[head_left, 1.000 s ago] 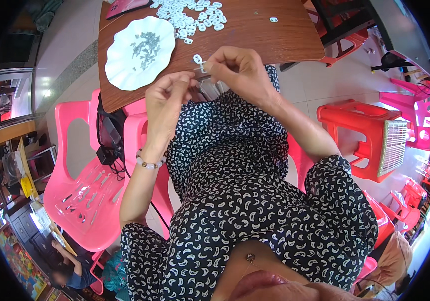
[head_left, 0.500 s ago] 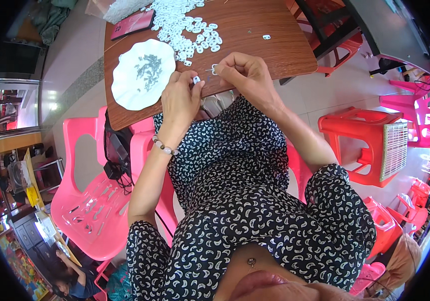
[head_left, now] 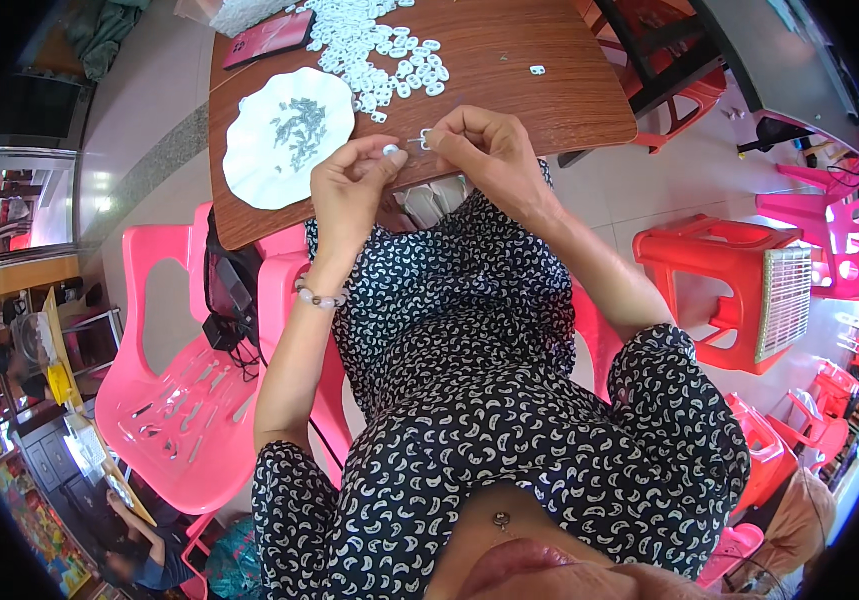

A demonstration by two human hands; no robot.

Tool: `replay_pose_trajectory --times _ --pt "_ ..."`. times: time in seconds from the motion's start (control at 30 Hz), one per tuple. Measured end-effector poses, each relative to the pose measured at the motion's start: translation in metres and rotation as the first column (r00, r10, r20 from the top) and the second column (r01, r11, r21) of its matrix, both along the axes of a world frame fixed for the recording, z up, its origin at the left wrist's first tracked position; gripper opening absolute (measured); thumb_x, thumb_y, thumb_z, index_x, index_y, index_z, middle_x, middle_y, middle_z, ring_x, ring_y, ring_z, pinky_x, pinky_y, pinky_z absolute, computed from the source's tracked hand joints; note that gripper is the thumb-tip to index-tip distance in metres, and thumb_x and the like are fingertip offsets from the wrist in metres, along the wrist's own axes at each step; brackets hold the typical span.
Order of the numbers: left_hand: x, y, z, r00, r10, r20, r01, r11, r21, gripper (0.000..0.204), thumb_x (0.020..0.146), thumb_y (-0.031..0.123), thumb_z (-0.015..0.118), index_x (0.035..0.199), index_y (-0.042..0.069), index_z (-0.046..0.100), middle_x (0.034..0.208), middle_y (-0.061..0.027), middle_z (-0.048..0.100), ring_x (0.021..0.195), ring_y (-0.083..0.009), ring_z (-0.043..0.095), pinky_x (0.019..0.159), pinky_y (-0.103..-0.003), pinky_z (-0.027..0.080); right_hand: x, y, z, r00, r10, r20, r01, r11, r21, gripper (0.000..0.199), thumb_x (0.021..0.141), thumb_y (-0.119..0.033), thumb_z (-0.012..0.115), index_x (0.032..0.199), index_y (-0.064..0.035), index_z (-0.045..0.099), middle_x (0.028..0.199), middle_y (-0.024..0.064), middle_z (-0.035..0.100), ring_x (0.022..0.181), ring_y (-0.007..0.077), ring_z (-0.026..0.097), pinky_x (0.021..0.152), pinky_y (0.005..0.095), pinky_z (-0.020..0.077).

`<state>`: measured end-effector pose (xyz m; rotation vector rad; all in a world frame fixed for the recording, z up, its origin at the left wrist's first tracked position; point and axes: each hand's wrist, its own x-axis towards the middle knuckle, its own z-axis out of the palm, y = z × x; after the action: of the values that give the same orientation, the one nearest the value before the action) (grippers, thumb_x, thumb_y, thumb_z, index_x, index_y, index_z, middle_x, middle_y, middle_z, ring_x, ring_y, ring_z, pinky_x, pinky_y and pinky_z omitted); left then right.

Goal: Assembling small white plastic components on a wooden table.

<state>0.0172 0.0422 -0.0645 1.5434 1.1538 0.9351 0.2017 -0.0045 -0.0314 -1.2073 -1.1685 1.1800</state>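
Observation:
Over the near edge of the wooden table, my left hand [head_left: 351, 190] pinches a small white oval piece [head_left: 390, 149] between thumb and fingertips. Facing it, a short gap away, my right hand [head_left: 492, 155] grips another small white piece [head_left: 425, 138] with finger and thumb; a thin bit sticks out from it toward the left. Left of my hands lies a white wavy-rimmed plate [head_left: 249, 165] with many tiny grey pieces [head_left: 299, 130] in its middle. Beyond my hands spreads a heap of white two-holed oval pieces [head_left: 354, 50]. Fine detail of the held pieces is too small to make out.
A pink phone-like case [head_left: 269, 40] lies beside the heap, next to a clear bag [head_left: 244, 12]. One loose white piece [head_left: 537, 70] rests on the table's [head_left: 489, 90] right part. Pink chairs [head_left: 184, 430] and red stools [head_left: 719, 290] stand around me.
My left hand has turned slightly, its fingers now more extended toward the right hand, still with the white piece. My right hand has barely moved.

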Motion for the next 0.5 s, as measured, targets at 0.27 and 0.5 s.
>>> replay_pose_trajectory --times 0.27,0.5 --pt "-0.004 -0.012 0.013 0.800 0.146 0.583 0.148 0.892 -0.426 0.025 0.091 0.007 0.062 0.114 -0.003 0.061 0.097 -0.0103 0.067 0.088 -0.0158 0.067 0.077 -0.024 0.055 -0.006 -0.003 -0.002 0.996 0.059 -0.067 -0.061 0.998 -0.021 0.019 0.090 -0.016 0.061 0.087 0.0030 0.062 0.074 0.0027 0.063 0.069 0.0058 0.058 0.061 0.0216 0.0466" --pt "-0.009 -0.022 0.019 0.778 0.121 0.617 0.246 0.844 -0.476 0.030 0.094 0.013 0.059 0.120 -0.003 0.056 0.104 -0.0123 0.067 0.090 -0.0153 0.067 0.076 -0.023 0.055 -0.011 -0.009 0.001 0.987 0.094 -0.128 -0.092 0.996 0.017 0.018 0.090 -0.016 0.061 0.087 0.0024 0.062 0.074 0.0027 0.062 0.069 0.0053 0.057 0.063 0.0199 0.0452"
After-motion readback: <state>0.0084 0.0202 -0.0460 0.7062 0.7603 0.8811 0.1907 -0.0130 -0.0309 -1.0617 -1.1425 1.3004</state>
